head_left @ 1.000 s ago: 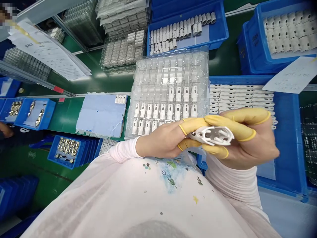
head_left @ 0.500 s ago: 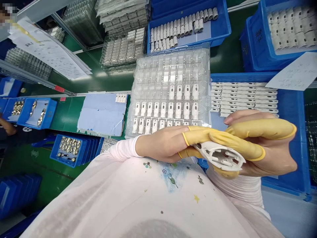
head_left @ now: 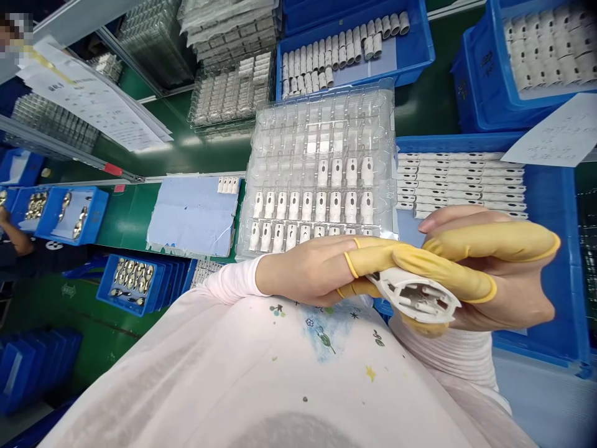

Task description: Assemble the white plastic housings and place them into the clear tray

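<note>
White moulded plastic housing: held between both hands, in front of the chest of the pale pink garment, just below the lower right corner of the clear plastic blister tray. Its open end faces the camera and shows internal pins and ribs.

Left hand: fingers closed on the upper and lower faces of the housing, gripping it. Right hand: fingers closed from the opposite side, also gripping it. Yellow finger cots cover the gripping fingers of both hands.

Blister tray: white moulded parts fill its lower rows; its upper rows hold none. Blue bin, right of the tray: white flat strips in stacked rows. Blue bin, above the tray: white cylindrical parts. Stacked clear trays of white parts lie to its left.

Green table: carries a pale blue sheet and blue bins of metallic gold parts. Printed paper sheets hang at upper left. A co-worker's arm shows at the left edge.
</note>
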`<action>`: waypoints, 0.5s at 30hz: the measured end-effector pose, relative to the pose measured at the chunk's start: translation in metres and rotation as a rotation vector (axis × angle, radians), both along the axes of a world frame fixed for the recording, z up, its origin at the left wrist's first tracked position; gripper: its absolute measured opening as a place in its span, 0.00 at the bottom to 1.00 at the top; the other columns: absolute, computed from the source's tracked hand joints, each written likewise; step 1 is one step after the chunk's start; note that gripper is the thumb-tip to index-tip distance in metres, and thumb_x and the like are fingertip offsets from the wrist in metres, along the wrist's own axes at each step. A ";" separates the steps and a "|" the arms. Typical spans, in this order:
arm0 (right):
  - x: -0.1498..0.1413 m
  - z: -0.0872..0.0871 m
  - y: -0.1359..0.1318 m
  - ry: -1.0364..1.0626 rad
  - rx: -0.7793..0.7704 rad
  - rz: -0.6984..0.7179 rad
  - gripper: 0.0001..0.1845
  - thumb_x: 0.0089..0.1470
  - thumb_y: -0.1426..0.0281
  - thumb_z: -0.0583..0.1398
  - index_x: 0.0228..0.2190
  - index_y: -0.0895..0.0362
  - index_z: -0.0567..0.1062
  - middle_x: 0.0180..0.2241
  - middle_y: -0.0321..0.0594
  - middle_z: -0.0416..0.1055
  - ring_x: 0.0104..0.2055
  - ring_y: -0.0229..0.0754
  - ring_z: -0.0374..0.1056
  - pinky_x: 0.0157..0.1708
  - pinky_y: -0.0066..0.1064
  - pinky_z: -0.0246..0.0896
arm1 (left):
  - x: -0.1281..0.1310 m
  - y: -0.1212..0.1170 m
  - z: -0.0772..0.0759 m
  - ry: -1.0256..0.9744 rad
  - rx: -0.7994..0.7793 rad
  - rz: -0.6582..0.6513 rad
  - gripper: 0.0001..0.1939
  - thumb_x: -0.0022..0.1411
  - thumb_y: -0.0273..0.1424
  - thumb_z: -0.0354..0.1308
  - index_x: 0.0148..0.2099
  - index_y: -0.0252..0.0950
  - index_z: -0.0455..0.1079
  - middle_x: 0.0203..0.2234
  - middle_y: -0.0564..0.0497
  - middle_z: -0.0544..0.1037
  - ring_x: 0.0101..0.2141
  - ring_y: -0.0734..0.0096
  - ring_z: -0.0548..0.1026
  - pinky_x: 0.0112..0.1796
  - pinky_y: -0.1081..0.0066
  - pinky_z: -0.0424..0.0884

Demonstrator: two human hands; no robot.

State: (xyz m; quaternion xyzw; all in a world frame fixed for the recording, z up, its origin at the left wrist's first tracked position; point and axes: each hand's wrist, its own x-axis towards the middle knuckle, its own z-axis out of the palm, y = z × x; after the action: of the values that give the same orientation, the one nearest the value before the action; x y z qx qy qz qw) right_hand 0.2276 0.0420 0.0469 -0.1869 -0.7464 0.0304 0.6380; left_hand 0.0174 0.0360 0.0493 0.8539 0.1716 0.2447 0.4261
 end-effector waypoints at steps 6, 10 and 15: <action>0.001 0.004 0.005 -0.041 0.021 -0.005 0.23 0.58 0.51 0.70 0.22 0.51 0.72 0.25 0.32 0.64 0.22 0.33 0.62 0.25 0.34 0.74 | 0.000 0.000 -0.004 -0.011 0.072 0.022 0.23 0.79 0.43 0.48 0.68 0.41 0.66 0.63 0.39 0.78 0.55 0.61 0.82 0.52 0.61 0.84; 0.003 0.000 0.005 -0.073 0.057 0.035 0.19 0.59 0.53 0.70 0.25 0.52 0.77 0.29 0.35 0.66 0.25 0.33 0.63 0.25 0.35 0.72 | 0.000 0.000 -0.008 -0.080 0.131 0.033 0.25 0.80 0.40 0.45 0.74 0.45 0.57 0.62 0.41 0.78 0.56 0.62 0.82 0.55 0.62 0.82; 0.002 -0.007 -0.007 -0.113 -0.054 -0.066 0.21 0.66 0.49 0.64 0.52 0.46 0.84 0.33 0.37 0.68 0.27 0.36 0.65 0.28 0.38 0.71 | 0.002 0.003 -0.022 -0.213 0.245 0.060 0.29 0.81 0.38 0.43 0.78 0.49 0.44 0.62 0.43 0.77 0.62 0.61 0.79 0.60 0.58 0.79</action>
State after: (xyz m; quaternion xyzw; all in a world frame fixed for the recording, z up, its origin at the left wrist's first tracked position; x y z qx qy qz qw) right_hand 0.2296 0.0350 0.0399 -0.2298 -0.7735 0.0189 0.5904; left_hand 0.0192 0.0388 0.0277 0.8633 0.1196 0.3653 0.3269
